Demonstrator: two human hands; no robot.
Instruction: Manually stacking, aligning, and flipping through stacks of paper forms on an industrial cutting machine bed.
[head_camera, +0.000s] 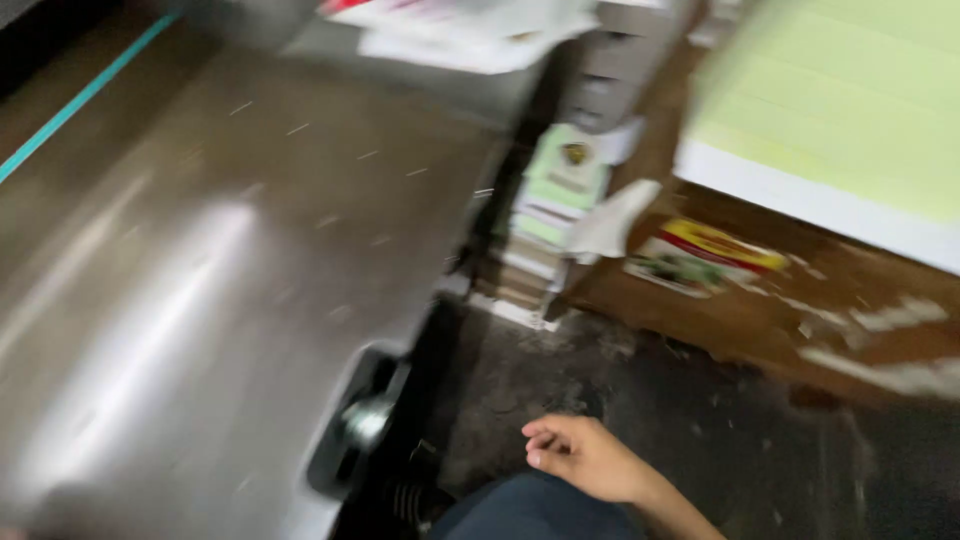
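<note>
Dark, stained concrete floor fills the lower middle of the head view, scuffed and dusty, with pale scraps scattered toward the right. Everything is smeared by motion blur, so fine detail is lost.

On the left, a broad grey brushed-metal counter slopes across the picture, shiny, with a soft glare along its middle and a thin teal stripe running along its far left edge. At the counter's near corner sits a round silver metal knob set in a dark housing, just beside the drop to the floor.

Beyond the counter's far corner stands a stack of pale green and white printed paper bundles, with a loose white sheet leaning against it. Further right, a brown cardboard sheet lies on the floor, carrying a red, yellow and green printed label. Above it rests a tall block of light green paper with a white side.

One bare hand, the right hand, hangs low at the bottom centre, fingers loosely curled inward and holding nothing, resting against dark blue trousers. It is near the knob but apart from it. The left hand is out of sight.
</note>
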